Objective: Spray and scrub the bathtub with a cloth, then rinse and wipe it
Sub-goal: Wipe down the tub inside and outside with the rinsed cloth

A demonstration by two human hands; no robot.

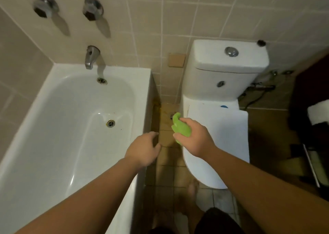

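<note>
Seen from above, a white bathtub (53, 127) fills the left half of the frame, its enamel smooth and glossy, with rounded inner corners. A round metal drain (110, 123) sits in its floor near the centre, ringed by a yellowish stain, and a second round metal fitting (102, 80) sits on the end wall. Above that, a chrome spout (90, 57) and two chrome taps (67, 6) with dark hexagonal ends stick out of a wall of glossy beige square tiles.

At centre right, the right hand (193, 137) clasps a bright green cloth (180, 127), bunched into a soft lump with one rounded end poking up past the fingers. The cloth is in the air, over the gap between tub and toilet, just beside the toilet lid. The left hand (142, 150) hovers over the tub's outer rim, fingers loosely curled and spread, holding nothing.

A white toilet (219, 127) with a closed flat lid and a boxy tank stands at the right. Its tank has a round chrome button (231, 51) on top. Below, tan floor tiles (167, 169) look dull and stained.
</note>
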